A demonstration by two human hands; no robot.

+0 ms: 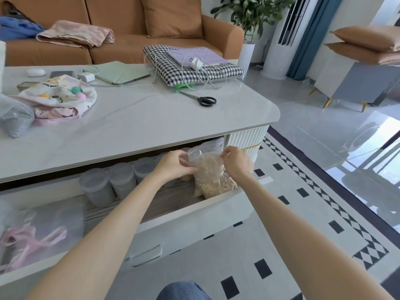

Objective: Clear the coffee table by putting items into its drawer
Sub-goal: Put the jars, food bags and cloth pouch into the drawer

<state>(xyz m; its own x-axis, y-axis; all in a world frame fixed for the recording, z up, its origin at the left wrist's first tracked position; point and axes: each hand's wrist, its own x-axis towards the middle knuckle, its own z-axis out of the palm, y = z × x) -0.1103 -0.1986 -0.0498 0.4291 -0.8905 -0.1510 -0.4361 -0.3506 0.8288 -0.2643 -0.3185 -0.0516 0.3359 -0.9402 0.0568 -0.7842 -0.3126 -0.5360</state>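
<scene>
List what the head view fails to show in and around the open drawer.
Head view only.
zip bag: pale crumbly contents, kind unreadable through the plastic.
left hand: fingertips of its grip hidden behind its own knuckles.
round containers: frosted walls and the tabletop shadow hide their contents.
drawer: left end cut off by the frame edge.

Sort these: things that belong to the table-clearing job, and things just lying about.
Job: clear zip bag of grain, left hand, right hand, open white drawer, black-handled scissors.
Lying about: orange fabric sofa, folded pink blanket, leafy green plant.
</scene>
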